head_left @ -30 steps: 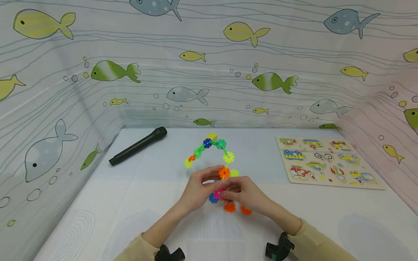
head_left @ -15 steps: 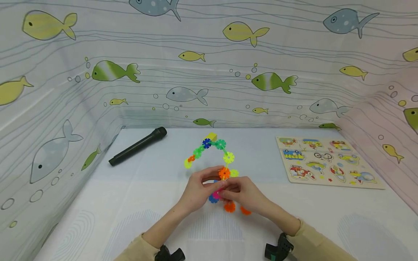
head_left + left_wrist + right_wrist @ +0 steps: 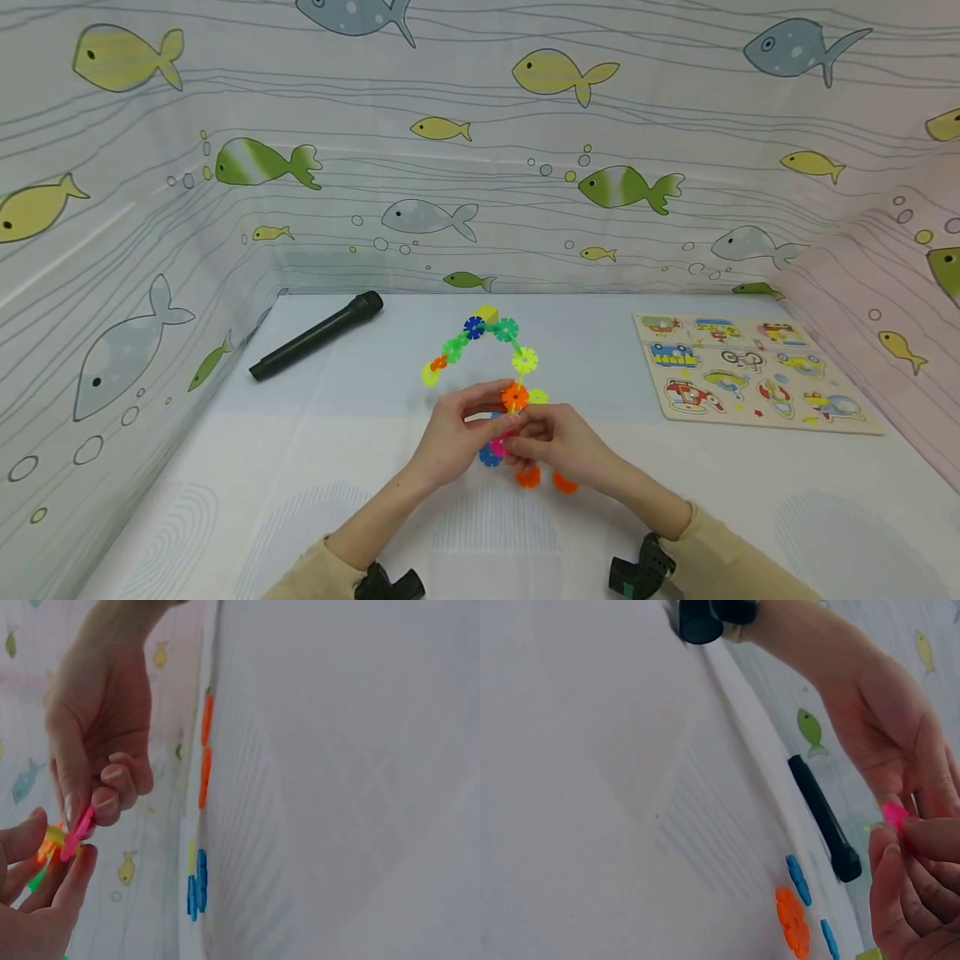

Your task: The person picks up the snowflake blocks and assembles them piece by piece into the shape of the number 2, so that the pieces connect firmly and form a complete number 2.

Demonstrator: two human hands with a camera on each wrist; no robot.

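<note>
In the head view, a chain of interlocking snowflake discs (image 3: 526, 361) in green, blue, orange and yellow arches up and away from the hands. My left hand (image 3: 450, 433) grips its near end, just below an orange disc (image 3: 515, 397). A pink snowflake disc (image 3: 77, 834) is pinched between thumb and fingertips of my right hand (image 3: 566, 437). In the left wrist view, the pink disc meets a yellow disc (image 3: 55, 835) at the chain's end, between both hands' fingertips. My fingers partly cover this joint in the head view.
Loose discs lie under and around the hands: a blue one (image 3: 491, 455), two orange ones (image 3: 528, 477) and a lime one (image 3: 538, 397). A yellow block (image 3: 487, 314) is behind the chain. At the back left lies a black microphone (image 3: 315, 337); a wooden picture puzzle board (image 3: 757, 375) lies right.
The far end of the chain has shifted very slightly left. Both hands stay in nearly the same place, still holding the chain and the pink disc.
</note>
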